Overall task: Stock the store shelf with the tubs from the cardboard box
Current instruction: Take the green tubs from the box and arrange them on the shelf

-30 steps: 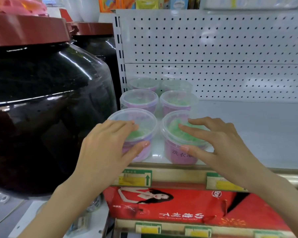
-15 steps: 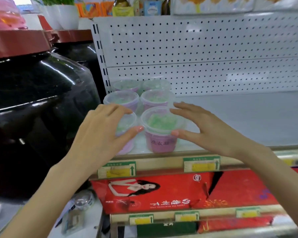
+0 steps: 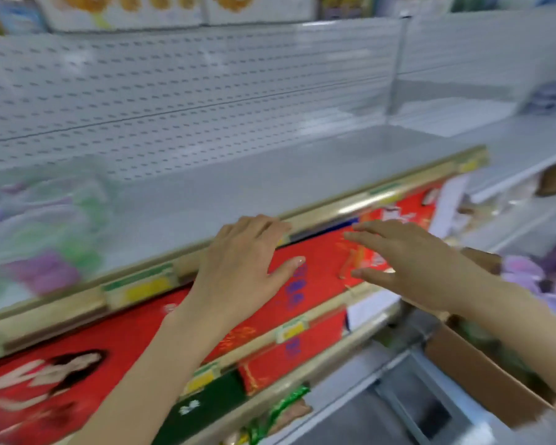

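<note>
The view is smeared by motion. Several clear-lidded tubs [image 3: 42, 232] with purple and green contents stand blurred on the white shelf [image 3: 270, 181] at the far left. My left hand [image 3: 241, 268] hovers in front of the shelf's gold front rail, fingers relaxed, holding nothing. My right hand [image 3: 408, 261] is stretched flat beside it, also holding nothing. At the lower right is the brown cardboard box [image 3: 482, 377], with purple tubs [image 3: 533, 277] showing behind my right forearm.
A white pegboard back panel [image 3: 174, 88] rises behind the shelf. Below the rail lie red packages [image 3: 109, 348] on lower shelves. Yellow price tags [image 3: 145, 289] sit along the rail. More white shelving [image 3: 511, 146] continues to the right.
Both hands have left the front two tubs and pulled back off the shelf. The view has swung right, so the tubs now sit at the far left and the cardboard box appears.
</note>
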Available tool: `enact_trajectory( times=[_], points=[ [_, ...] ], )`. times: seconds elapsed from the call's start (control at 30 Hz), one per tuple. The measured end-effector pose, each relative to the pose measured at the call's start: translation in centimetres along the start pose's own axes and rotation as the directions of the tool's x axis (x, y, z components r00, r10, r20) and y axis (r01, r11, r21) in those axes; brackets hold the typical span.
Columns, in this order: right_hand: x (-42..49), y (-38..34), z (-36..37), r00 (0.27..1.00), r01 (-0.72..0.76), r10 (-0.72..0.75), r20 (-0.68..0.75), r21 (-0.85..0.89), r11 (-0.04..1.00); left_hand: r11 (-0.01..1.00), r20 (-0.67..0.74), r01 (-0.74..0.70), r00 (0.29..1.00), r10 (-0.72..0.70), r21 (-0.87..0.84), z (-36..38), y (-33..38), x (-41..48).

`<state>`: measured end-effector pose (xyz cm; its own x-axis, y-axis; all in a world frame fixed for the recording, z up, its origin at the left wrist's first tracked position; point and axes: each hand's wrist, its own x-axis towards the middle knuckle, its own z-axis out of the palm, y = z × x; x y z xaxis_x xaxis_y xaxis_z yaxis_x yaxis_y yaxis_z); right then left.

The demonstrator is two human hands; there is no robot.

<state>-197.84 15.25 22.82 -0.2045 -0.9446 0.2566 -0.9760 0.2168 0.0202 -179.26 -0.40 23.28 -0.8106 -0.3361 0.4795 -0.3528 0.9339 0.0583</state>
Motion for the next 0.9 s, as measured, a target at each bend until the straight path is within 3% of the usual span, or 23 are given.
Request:
enact_trajectory(
  times=[0.1, 0.17, 0.3, 0.5, 0.73, 0.9],
  points=[
    [-6.9, 6.2, 0.8, 0.985, -0.152, 0.160, 0.066, -0.105, 0.983, 0.994, -0.001, -0.093, 0.996, 0.093, -0.065, 5.6, 6.8, 2.4],
    [-11.1, 9.8, 1.7, 0.957, -0.245, 0.255, 0.136, -0.085, 0.966, 0.983, 0.022, -0.137, 0.990, 0.141, -0.123, 9.5, 11.3, 3.5],
    [-18.2, 15.0, 3.5, 0.894, -0.389, 0.395, 0.212, -0.073, 0.918, 0.954, 0.160, -0.171, 0.964, 0.213, -0.245, 16.6, 18.8, 4.7],
    [-24.3, 21.7, 9.7, 0.701, -0.648, 0.624, 0.345, -0.058, 0.760, 0.928, 0.343, -0.219, 0.883, 0.319, -0.301, 25.2, 25.3, 7.2],
    [-25.7, 29.3, 19.5, 0.473, -0.839, 0.738, 0.481, -0.011, 0.544, 0.903, 0.500, -0.200, 0.777, 0.382, -0.380, 39.0, 28.5, 12.3],
    [-24.6, 34.9, 26.7, 0.269, -0.941, 0.790, 0.551, -0.024, 0.337, 0.898, 0.622, -0.249, 0.653, 0.433, -0.363, 49.5, 30.3, 15.6]
  ],
)
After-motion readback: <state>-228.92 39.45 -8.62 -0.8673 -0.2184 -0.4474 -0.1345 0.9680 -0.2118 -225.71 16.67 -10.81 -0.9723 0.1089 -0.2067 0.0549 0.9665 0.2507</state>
